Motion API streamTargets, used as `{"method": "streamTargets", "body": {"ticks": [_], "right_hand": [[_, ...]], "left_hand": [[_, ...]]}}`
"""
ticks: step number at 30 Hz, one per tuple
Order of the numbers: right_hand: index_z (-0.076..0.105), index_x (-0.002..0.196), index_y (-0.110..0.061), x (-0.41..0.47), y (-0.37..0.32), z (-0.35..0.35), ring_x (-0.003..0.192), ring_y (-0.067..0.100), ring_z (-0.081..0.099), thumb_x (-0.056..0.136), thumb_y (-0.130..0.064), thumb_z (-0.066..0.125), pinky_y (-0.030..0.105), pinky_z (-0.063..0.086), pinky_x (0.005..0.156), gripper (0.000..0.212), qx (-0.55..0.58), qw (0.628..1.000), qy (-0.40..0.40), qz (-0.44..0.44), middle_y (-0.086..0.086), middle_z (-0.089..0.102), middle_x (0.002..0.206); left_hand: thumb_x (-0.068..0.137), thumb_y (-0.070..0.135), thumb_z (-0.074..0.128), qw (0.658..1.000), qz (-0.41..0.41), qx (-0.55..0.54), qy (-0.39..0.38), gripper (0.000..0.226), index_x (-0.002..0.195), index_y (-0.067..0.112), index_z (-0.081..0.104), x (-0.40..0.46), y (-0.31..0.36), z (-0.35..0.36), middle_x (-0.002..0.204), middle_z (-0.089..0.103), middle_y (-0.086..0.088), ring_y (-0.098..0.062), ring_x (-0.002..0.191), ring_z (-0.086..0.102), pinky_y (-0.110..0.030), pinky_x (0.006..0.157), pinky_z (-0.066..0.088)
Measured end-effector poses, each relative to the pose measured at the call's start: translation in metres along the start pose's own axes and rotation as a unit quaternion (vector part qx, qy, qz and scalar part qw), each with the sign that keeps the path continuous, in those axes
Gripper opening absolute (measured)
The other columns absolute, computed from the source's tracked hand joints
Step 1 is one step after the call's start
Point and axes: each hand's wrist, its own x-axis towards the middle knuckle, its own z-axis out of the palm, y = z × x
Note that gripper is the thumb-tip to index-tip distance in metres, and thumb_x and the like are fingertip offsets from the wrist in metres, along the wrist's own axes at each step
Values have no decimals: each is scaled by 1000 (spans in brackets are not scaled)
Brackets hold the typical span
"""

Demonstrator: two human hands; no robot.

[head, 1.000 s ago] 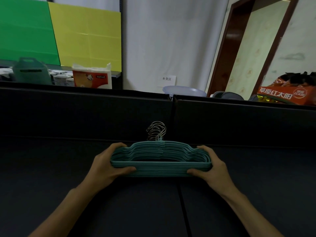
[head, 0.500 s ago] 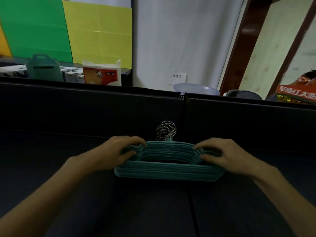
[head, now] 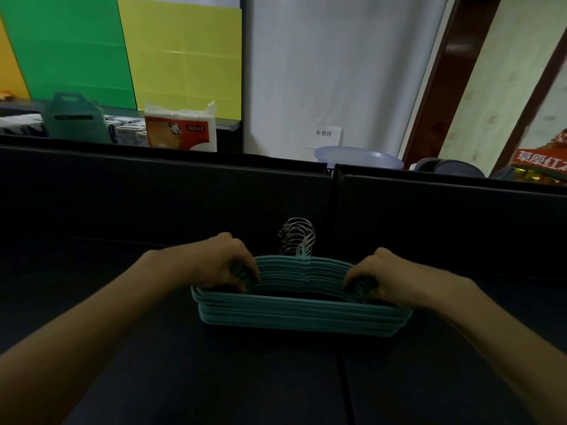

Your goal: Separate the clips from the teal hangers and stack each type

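A stack of teal hangers (head: pixel 302 311) is seen lying flat on the dark table (head: pixel 214 378) at the centre of the frame, slightly below the middle; the metal hooks (head: pixel 297 237) are bunched together and point toward the top of the frame, against the dark back panel (head: pixel 153 194); the left hand (head: pixel 214 262) is placed on the left shoulder of the stack, fingers curled down round the upper hangers; the right hand (head: pixel 386 276) is placed likewise on the right shoulder, fingers curled over and gripping the upper hangers; both forearms are extended in from the lower corners of the frame; clips cannot be made out among the hangers; a table seam is seen running from below the stack to the bottom edge; behind the panel, at the upper left, a teal carrier box (head: pixel 73 119) and a red-and-white pack of paper rolls (head: pixel 181 128) are seen before green and yellow boards; a pale blue basin (head: pixel 359 156) sits right of centre; a red snack package (head: pixel 541 162) is cut by the right edge.
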Motion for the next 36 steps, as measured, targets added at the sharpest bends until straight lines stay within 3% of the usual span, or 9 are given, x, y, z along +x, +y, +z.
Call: {"method": "streamTargets", "body": {"ticks": [8,15,24,28,33,36], "right_hand": [[68,107,-32,2,-3,-12,102,9,57,78,-22,73,31,51,88,31,-22,999,-10,-31,-9,61,112],[57,123,-36,-6,0,-12,110,5,54,80,-24,73,28,49,94,48,23,999,-6,-36,-13,57,122],[71,107,-26,-1,0,-21,81,-8,57,76,-26,76,14,47,81,31,20,997,35,-67,-11,69,100],[71,105,-27,-3,2,-19,68,-17,49,78,-27,75,8,42,72,28,43,996,44,-67,-22,61,86],[63,117,-30,-8,1,-17,93,-7,50,83,-24,69,16,45,88,36,22,996,31,-75,-18,58,106],[65,116,-27,-8,1,-18,100,-3,54,83,-17,68,17,46,90,35,24,997,31,-72,-14,61,111]], "left_hand": [[79,33,72,999,-6,28,-27,29,107,37,66,4,4,-8,116,55,13,-7,108,52,-31,92,50],[79,33,73,999,-10,9,-43,39,114,42,62,0,5,-15,121,55,12,-6,110,53,-31,91,51],[75,34,76,998,-6,34,-50,31,105,37,68,4,10,-22,92,50,23,-2,94,51,-26,85,52],[77,35,73,996,-6,66,-58,31,107,34,68,7,13,-21,99,54,17,-4,101,49,-29,89,49],[77,36,73,997,-23,43,-66,36,112,38,63,4,9,-21,109,55,11,-9,99,55,-32,84,53],[79,32,71,996,-18,62,-69,40,116,41,59,4,6,-19,114,54,11,-11,102,56,-32,86,52]]}}
